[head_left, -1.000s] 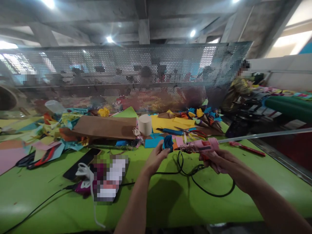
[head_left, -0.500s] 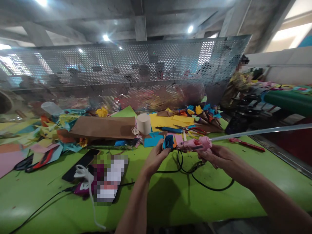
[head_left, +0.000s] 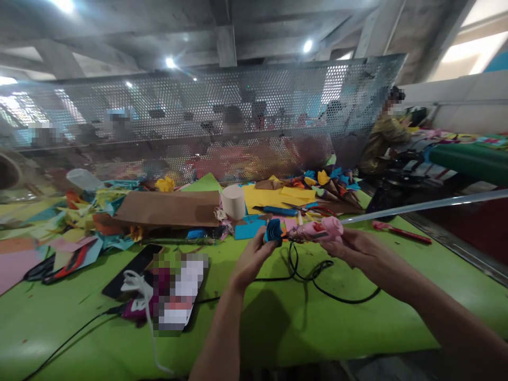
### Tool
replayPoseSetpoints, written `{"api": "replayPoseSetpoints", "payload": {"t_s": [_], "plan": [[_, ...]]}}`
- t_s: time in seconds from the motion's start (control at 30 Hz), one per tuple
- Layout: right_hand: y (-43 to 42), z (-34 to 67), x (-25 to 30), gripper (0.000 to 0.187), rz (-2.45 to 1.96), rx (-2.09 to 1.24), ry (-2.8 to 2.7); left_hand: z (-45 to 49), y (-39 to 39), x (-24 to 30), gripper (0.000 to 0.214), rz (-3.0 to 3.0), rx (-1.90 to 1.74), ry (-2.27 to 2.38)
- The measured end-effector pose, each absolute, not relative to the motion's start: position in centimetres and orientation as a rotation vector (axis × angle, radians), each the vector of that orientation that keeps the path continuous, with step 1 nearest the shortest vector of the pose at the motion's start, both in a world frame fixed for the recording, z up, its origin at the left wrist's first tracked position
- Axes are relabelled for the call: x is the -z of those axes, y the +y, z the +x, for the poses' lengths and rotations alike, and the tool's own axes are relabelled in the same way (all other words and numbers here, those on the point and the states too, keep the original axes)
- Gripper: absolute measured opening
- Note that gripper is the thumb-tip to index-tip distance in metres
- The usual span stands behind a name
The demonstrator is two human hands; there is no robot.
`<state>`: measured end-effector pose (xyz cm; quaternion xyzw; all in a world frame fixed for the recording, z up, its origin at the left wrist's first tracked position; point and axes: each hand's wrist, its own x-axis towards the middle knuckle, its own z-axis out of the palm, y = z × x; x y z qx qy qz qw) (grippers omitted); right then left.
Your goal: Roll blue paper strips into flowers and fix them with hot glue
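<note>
My left hand pinches a small blue rolled paper flower and holds it up over the green table. My right hand grips a pink glue gun with a long clear glue stick sticking out behind it to the right. The gun's nozzle points left and sits right at the blue paper. A black cord loops on the table under both hands.
A brown paper sheet, a white roll, yellow sheets, scissors and coloured paper scraps lie behind the hands. A black phone and white cable lie at the left. A perforated metal screen backs the table; a person sits at the far right.
The glue gun has shifted left, closing in on the blue paper. My left hand has stayed about where it was. The view has tilted slightly.
</note>
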<state>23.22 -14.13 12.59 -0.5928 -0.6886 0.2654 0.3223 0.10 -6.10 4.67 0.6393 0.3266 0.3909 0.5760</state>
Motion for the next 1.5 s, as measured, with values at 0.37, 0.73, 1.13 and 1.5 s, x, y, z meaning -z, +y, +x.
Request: {"api": "replayPoseSetpoints", "payload": {"t_s": [0.37, 0.73, 1.13, 1.5], "plan": [[-14.4, 23.5, -12.5, 0.043, -1.579, -0.721, -1.778, 0.2, -6.0, -4.5, 0.050, 1.506, -0.933, 0.776], [-14.8, 23.4, -12.8, 0.043, -1.572, -0.743, -1.789, 0.2, -5.9, -4.2, 0.055, 1.519, -0.930, 0.810], [-14.2, 23.9, -12.1, 0.041, -1.575, -0.672, -1.721, 0.1, -5.9, -4.3, 0.051, 1.511, -0.922, 0.764], [-11.6, 28.8, -5.0, 0.053, -1.853, -0.802, -1.354, 0.1, -5.9, -4.2, 0.052, 1.426, -0.925, 0.721]]}}
